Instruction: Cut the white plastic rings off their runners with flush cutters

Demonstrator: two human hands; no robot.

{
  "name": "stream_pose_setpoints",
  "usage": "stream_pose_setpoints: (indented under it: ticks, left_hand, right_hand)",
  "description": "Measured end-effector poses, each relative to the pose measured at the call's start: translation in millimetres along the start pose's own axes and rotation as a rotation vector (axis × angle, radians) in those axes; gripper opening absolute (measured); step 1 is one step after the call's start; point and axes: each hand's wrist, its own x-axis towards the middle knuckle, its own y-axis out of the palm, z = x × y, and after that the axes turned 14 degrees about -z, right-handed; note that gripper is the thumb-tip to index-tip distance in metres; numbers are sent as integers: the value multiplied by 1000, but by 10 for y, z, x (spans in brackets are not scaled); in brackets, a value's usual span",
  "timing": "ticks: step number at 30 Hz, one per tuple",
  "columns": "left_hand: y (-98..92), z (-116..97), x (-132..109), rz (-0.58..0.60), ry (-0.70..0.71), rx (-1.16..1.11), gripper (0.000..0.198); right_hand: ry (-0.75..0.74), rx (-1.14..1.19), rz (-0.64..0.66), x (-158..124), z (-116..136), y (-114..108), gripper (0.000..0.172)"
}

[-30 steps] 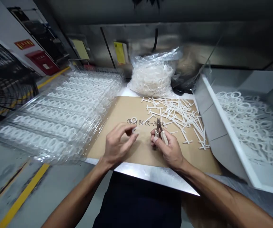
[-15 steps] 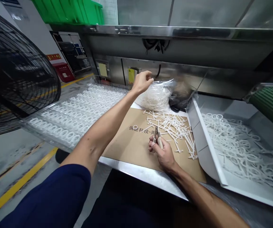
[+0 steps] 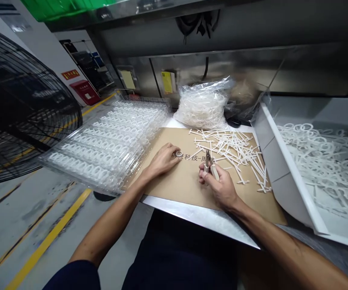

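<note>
Left of the cardboard sheet [image 3: 174,185], a black wire-guarded fan [image 3: 19,108] stands near clear plastic trays [image 3: 107,141] filled with rows of white rings, the trays just beside the sheet. On the sheet's left half, the left hand [image 3: 163,161] lies with its grip loosely curled, fingertips at a small white plastic ring [image 3: 178,154]; whether it has hold, I cannot tell. Right of that, the right hand [image 3: 220,189] has its grip closed around cream-handled pliers [image 3: 211,167], tips pointing up. Further right on the sheet lies a heap of white plastic sprues [image 3: 234,149]; behind the sheet sits a clear bag of white plastic pieces [image 3: 202,108]. Right of the sheet, a white bin [image 3: 294,169] holds tangled white rings [image 3: 321,161].
</note>
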Motion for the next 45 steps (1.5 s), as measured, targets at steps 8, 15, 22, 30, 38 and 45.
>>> stream_pose_setpoints:
  ticks: [8,15,22,30,38,45]
  left_hand:
    - [-205,-450,-310,-279,33,-217,19]
    - [-101,-691,-899,-492,25,-412,20]
    - [-7,-604,-981,-358,-101,-554,27]
    - [-28,-606,-963,-329,-152,-570,31]
    - [-19,-599,-962,-326,-196,-603,33]
    - [-18,-602,-981,-308,-233,-625,29]
  right_hand:
    - [10,-33,-2,-27,64,-10,29]
    - [40,-35,-7,-41,73,-51,24]
    - [24,-29,13,-64,95,-81,14]
    - [58,-16,9,-96,133,-88,15]
    - [56,-29,16,-90,156,-73,14]
    - [43,-25,21,-85,143,-73,14]
